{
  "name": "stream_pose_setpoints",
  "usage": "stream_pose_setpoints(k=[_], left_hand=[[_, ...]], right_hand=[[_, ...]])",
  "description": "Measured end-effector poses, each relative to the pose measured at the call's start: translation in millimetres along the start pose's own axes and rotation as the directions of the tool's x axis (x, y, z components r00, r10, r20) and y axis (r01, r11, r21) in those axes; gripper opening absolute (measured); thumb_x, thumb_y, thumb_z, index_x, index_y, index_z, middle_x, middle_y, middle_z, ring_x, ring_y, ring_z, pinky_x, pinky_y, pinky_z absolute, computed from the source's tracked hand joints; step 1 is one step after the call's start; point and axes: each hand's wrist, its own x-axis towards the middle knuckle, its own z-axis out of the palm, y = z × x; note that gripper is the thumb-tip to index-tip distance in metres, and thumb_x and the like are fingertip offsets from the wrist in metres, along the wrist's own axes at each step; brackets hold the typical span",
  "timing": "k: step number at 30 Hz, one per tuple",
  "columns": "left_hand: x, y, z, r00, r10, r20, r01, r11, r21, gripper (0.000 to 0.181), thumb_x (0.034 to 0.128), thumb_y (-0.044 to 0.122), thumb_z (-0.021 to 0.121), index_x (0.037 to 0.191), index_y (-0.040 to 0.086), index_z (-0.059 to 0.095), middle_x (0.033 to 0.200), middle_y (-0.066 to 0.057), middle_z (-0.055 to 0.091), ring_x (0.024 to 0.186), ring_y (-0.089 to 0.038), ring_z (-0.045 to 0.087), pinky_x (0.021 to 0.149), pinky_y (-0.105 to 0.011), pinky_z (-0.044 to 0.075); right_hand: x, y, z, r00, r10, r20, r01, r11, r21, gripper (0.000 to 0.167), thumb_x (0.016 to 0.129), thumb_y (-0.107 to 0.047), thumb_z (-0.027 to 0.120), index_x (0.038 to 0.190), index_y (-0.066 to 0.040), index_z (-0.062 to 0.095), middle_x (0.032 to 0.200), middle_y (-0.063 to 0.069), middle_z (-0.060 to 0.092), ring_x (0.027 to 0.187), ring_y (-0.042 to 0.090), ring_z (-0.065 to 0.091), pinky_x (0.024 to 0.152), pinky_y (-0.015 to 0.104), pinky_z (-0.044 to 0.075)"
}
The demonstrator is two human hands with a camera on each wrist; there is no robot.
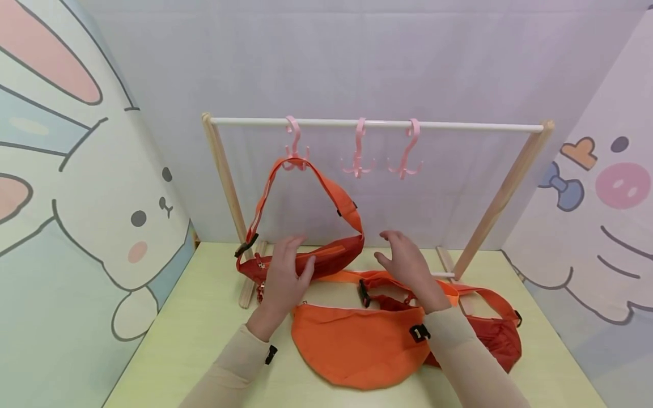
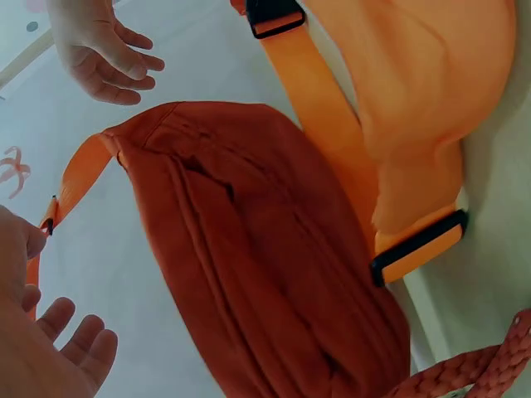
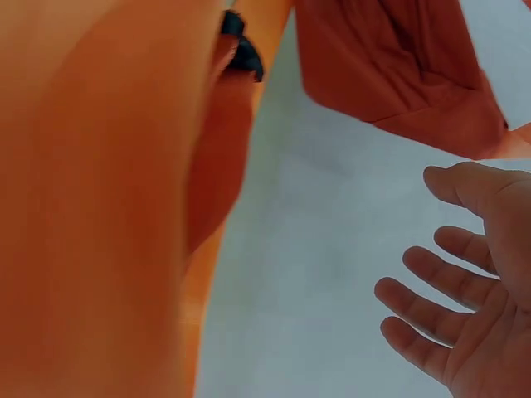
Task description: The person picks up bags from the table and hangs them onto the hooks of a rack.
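Note:
A dark red waist bag (image 1: 331, 256) hangs by its orange strap (image 1: 326, 184) from the left pink hook (image 1: 294, 144) on the rack. My left hand (image 1: 285, 277) is in front of this bag, fingers relaxed; whether it touches the bag I cannot tell. In the left wrist view the red bag (image 2: 241, 249) fills the middle. Right of the hanging bag, my right hand (image 1: 405, 263) hovers with loosely bent fingers and nothing in them. The right wrist view shows that hand (image 3: 473, 290) with spread fingers, apart from the bag (image 3: 390, 66).
Two more pink hooks (image 1: 359, 150) (image 1: 405, 150) hang on the white bar (image 1: 469, 126) of the wooden-legged rack. On the table lie a large orange waist bag (image 1: 357, 345) and red ones (image 1: 495, 340) at the right. Cartoon-printed panels (image 1: 102, 226) stand at both sides.

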Motion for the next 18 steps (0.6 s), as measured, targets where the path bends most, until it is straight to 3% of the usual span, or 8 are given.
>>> stream_pose_setpoints(k=[10,15,18], left_hand=[[-16.9,-0.9,16.8,0.994,-0.007,0.105,0.005,1.000,0.022,0.038,0.0977,0.015,0.077,0.132,0.002,0.066,0.129,-0.013,0.062,0.119,-0.030,0.057,0.101,-0.045,0.055],[-24.9,0.5,22.3,0.983,0.019,0.184,-0.022,1.000,0.016,0.032,0.0983,0.017,0.077,0.127,0.005,0.069,0.122,-0.008,0.066,0.111,-0.025,0.061,0.095,-0.040,0.058],[-29.7,1.4,26.4,0.968,0.015,0.249,-0.019,1.000,0.013,0.031,0.0981,0.017,0.078,0.126,0.007,0.069,0.120,-0.005,0.067,0.107,-0.022,0.062,0.091,-0.037,0.059]], right_hand=[[4.0,29.2,26.4,0.988,-0.016,0.155,0.028,0.996,-0.080,0.043,0.099,-0.014,0.076,0.138,-0.001,0.063,0.131,0.020,0.064,0.107,0.036,0.067,0.095,0.053,0.057],[5.4,37.3,33.6,0.973,-0.014,0.229,0.037,0.995,-0.096,0.040,0.098,-0.010,0.076,0.136,-0.002,0.065,0.127,0.020,0.066,0.108,0.037,0.067,0.098,0.054,0.056],[6.1,41.2,37.8,0.963,-0.030,0.268,0.055,0.995,-0.087,0.038,0.099,-0.007,0.073,0.136,-0.001,0.067,0.128,0.020,0.067,0.112,0.037,0.066,0.100,0.054,0.054]])
